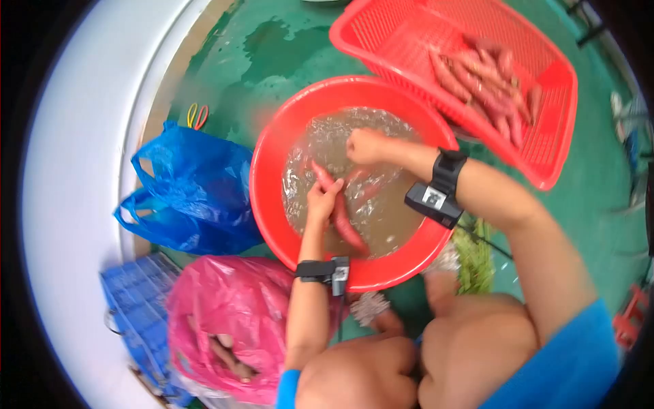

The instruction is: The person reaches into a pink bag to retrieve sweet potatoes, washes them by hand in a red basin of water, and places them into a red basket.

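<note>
A: Red plastic basin point(269, 204) on the wet green floor point(272, 41), filled with cloudy brown water point(327, 136). Hands?

B: Left hand point(321, 202) closed round the upper part of a long sweet potato point(347, 228). It lies slanted in the near half of the basin, lower end under the surface. My guess is it is held low so that the water covers it.

A: Right hand?

B: Right hand point(364, 146) at the far side of the water, fingers curled at the surface. Whether it grips anything I cannot tell: the water is too murky.

A: Surroundings?

B: Red mesh basket point(409, 41) just behind the basin's far rim, with a pile of tubers point(484, 82) in it — probably kept within arm's reach. Pink bag point(225, 307) by the left knee holds more roots; blue bag point(197, 184) sits left of the basin.
</note>
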Demonstrator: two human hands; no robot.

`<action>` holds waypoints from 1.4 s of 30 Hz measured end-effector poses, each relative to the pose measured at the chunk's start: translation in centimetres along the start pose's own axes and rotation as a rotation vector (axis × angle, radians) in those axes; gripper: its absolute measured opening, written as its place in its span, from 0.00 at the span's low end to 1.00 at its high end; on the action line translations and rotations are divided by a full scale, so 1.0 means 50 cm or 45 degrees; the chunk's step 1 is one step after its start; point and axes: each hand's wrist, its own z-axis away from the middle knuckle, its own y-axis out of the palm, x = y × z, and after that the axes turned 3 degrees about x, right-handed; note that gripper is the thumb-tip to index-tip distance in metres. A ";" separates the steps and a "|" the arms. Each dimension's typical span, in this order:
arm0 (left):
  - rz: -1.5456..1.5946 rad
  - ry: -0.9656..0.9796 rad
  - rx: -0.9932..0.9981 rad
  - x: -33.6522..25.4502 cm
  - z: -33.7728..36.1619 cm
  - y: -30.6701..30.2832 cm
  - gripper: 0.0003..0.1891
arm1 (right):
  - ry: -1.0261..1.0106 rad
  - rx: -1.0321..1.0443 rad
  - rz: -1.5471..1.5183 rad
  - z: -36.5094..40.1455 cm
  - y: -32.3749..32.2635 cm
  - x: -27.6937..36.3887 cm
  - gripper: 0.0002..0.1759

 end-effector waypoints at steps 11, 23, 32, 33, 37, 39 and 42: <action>-0.222 -0.039 -0.122 0.003 -0.008 -0.003 0.24 | -0.294 -0.479 0.271 0.037 0.029 0.008 0.08; 0.687 -0.368 0.177 -0.039 0.026 -0.022 0.16 | 0.293 0.603 0.111 0.143 0.038 -0.036 0.18; 0.710 -0.282 0.283 -0.039 0.025 0.018 0.16 | 0.044 0.498 -0.695 0.132 0.057 0.050 0.12; 0.874 -0.267 0.314 -0.043 0.024 0.022 0.15 | 0.025 0.564 -0.194 0.155 0.036 0.085 0.16; 1.282 -0.389 -0.104 -0.132 0.078 0.041 0.11 | -0.411 -0.457 0.849 0.190 0.107 0.057 0.20; 1.213 -0.348 -0.139 -0.144 0.085 0.038 0.13 | -0.198 -0.177 0.500 0.173 0.088 0.055 0.22; 1.108 -0.035 -0.121 -0.154 0.092 0.030 0.13 | -0.178 -0.012 0.206 0.152 0.061 0.049 0.14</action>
